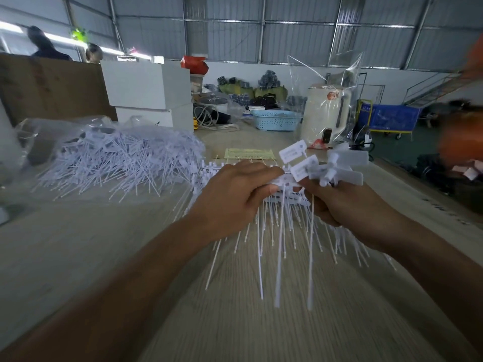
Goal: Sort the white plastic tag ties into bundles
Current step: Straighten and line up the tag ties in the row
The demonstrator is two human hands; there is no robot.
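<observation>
- Head view, centre: left hand (pixel 230 194) and right hand (pixel 347 202) both pinch one bunch of ties (pixel 300 178), tails hanging toward the table (pixel 78 257).
- Head view, upper left: large loose pile of ties (pixel 122 158) on a plastic bag (pixel 34 137), unsorted; most work seemingly left.

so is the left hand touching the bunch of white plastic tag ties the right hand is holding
Touching. In the head view the left hand pinches the bunch of white plastic tag ties, thumb and fingertips on the tag heads, while the right hand grips it.
</observation>
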